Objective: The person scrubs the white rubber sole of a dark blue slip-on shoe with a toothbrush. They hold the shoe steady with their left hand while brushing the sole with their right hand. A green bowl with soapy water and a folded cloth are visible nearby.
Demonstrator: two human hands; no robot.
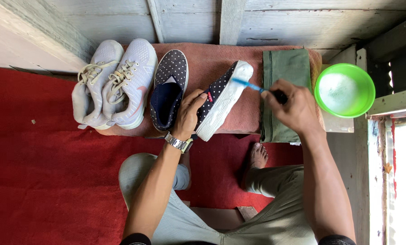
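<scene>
Head view: we are gripping the tilted polka-dot shoe (218,97) firmly in our left hand (188,113), our right hand (293,106) closed around the blue toothbrush (253,86), keeping its bristles flat on the white sole.

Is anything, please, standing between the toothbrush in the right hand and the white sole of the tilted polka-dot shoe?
Nothing visible does. The right hand holds the toothbrush with its bristles already on the sole of the shoe, which the left hand steadies.
</scene>
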